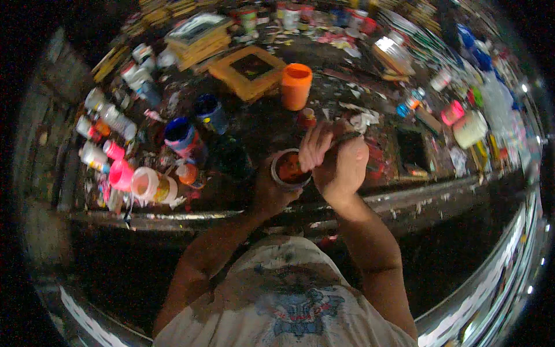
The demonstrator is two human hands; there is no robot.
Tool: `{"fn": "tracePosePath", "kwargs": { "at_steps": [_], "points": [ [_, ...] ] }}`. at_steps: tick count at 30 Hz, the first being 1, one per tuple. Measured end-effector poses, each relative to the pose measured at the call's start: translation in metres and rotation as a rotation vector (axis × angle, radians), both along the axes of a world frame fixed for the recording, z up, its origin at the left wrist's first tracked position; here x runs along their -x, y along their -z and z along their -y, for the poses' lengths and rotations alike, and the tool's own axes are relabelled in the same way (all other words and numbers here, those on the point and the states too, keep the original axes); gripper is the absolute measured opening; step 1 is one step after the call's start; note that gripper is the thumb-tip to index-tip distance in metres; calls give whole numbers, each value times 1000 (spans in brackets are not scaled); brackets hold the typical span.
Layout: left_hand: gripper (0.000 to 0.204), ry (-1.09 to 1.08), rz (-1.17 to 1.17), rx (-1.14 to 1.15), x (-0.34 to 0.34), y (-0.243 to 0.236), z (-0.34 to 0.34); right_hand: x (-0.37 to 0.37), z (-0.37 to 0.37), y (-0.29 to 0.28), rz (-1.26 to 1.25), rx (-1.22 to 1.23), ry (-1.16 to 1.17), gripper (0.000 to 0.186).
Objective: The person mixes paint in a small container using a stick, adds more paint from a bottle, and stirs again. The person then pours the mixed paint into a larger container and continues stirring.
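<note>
My left hand (272,191) is closed around a small round tub (289,170) of red-orange substance, held upright near the bench's front. My right hand (332,162) is over the tub's right rim, its fingers bent toward the opening and smeared by motion; whether they grip anything is unclear. Just beyond stands a small red bottle (306,118), with a tall orange container (296,87) behind it. Two dark-blue-rimmed containers (182,141) and a small orange jar (188,173) stand to the left.
The dark, littered bench (243,202) holds pink tubs (121,173), a white bucket (153,185) and several bottles on the left. Wooden frames (231,72) lie at the back. A cream tub (469,128), stacked screens (393,55) and scraps of paper (364,118) are on the right.
</note>
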State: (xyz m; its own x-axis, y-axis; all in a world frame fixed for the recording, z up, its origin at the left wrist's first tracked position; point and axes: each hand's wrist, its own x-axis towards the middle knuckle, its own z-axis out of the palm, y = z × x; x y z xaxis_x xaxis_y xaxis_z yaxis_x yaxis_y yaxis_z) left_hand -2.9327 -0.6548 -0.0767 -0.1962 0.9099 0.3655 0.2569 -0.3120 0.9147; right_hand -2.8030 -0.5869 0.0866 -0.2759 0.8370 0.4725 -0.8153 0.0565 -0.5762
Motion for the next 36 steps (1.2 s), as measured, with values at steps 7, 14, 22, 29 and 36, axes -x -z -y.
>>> {"fn": "tracePosePath", "kwargs": {
  "at_steps": [7, 14, 22, 29, 36],
  "points": [
    [104, 467, 201, 37, -49, -37, 27, -67, 67, -50, 201, -256, 347, 70],
    [98, 817, 293, 73, -125, -8, 66, -129, 168, -19, 339, -160, 656, 72],
    [99, 1114, 47, 100, -220, -9, 99, -218, 243, 13, 356, -199, 1071, 65],
    [103, 1282, -39, -4, -337, -21, 120, -328, 287, 12, 395, -202, 1389, 66],
    [103, 1442, 114, 62, -459, -9, 143, -430, 341, -2, 624, -100, 1364, 66]
  ]
}}
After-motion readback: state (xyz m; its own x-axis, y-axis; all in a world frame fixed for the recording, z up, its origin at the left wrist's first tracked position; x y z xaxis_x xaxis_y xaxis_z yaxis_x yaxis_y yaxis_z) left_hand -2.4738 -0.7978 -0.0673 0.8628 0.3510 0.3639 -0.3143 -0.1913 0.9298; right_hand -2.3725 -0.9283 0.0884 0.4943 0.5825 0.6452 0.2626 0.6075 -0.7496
